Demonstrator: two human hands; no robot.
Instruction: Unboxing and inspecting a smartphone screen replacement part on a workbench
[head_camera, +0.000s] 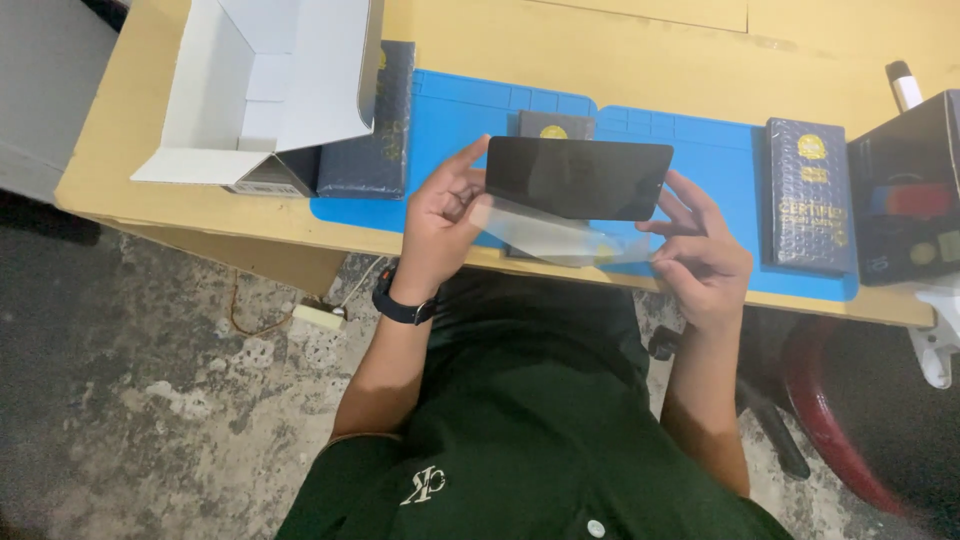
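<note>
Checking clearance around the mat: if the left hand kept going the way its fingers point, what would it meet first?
The left hand already touches the dark glass panel; past that, probably the small dark packet on the blue mat, though depth is unclear.

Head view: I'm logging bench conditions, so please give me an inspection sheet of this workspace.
Surface: wooden table with a blue mat.
Job's things: dark phone held above the mat; clear film hanging beneath it.
Clutter: open white box; dark blue packets; black box.
Hands: left hand grips the phone's end; right hand pinches the film.
Cables: thin cord under the table.
Surroundings: bare concrete floor.
</note>
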